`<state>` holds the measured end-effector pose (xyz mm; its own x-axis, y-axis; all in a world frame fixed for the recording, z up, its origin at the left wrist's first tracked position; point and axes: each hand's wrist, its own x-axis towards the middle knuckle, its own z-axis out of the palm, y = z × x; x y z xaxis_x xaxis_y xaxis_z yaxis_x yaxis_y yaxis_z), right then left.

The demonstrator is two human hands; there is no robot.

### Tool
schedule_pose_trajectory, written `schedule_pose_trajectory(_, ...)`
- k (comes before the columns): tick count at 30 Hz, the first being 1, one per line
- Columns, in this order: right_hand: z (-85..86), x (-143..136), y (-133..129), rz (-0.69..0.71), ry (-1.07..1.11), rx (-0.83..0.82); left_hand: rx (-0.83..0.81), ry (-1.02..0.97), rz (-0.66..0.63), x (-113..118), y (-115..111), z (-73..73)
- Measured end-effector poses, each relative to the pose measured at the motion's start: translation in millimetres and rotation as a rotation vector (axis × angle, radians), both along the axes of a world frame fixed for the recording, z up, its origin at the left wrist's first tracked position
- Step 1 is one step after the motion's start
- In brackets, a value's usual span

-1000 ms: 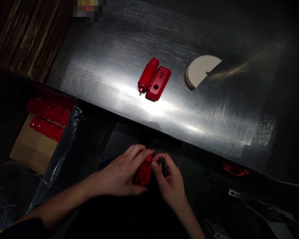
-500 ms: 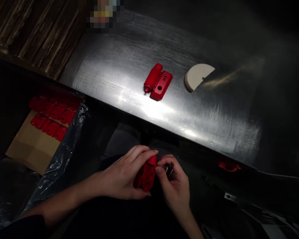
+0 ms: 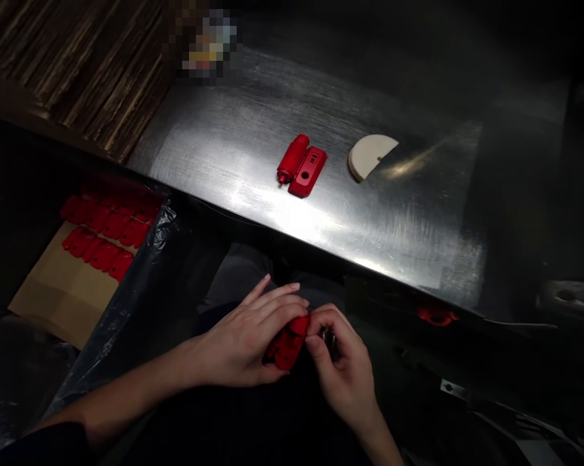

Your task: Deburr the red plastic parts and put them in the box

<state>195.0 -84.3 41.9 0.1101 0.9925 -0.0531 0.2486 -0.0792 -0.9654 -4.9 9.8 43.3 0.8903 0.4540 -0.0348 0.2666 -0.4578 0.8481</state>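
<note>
Over my lap, my left hand (image 3: pixel 246 336) grips a red plastic part (image 3: pixel 290 343) between thumb and fingers. My right hand (image 3: pixel 343 362) is closed at the part's right edge, with small metal pieces (image 3: pixel 328 338) held within its curled fingers; their exact shape is hard to make out. On the metal table (image 3: pixel 234 142) lie a red cylindrical piece (image 3: pixel 292 158) with a thin tip and, against it, a flat red piece (image 3: pixel 308 172) with a round hole. To their right rests a pale half-round block (image 3: pixel 371 156).
At the left, an open box lined with plastic film (image 3: pixel 149 259) holds several red parts (image 3: pixel 102 254) on cardboard (image 3: pixel 63 291). Layered brown material (image 3: pixel 78 65) stands at the upper left. A red object (image 3: pixel 436 316) sits under the table's front edge.
The camera view has shifted slightly. Some fingers of my left hand have lifted and spread while it keeps the red part. The metal pieces show less between my right hand's fingers.
</note>
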Motion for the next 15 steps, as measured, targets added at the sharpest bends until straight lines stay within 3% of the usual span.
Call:
schedule_pose_trajectory(9, 4.0, 9.6, -8.9, -0.343, 0.048, -0.059, -0.032, -0.055, -0.005, 3.4, -1.6, 2.0)
schedule_pose_trajectory(11, 13.8, 17.3, -8.5, -0.293, -0.025, -0.042, -0.024, -0.075, -0.005, 3.7, -0.9, 2.1)
schedule_pose_trajectory(15, 38.4, 34.2, -6.6, 0.006, -0.153, -0.055, -0.017, -0.126, 0.007, 4.9, -0.6, 2.5)
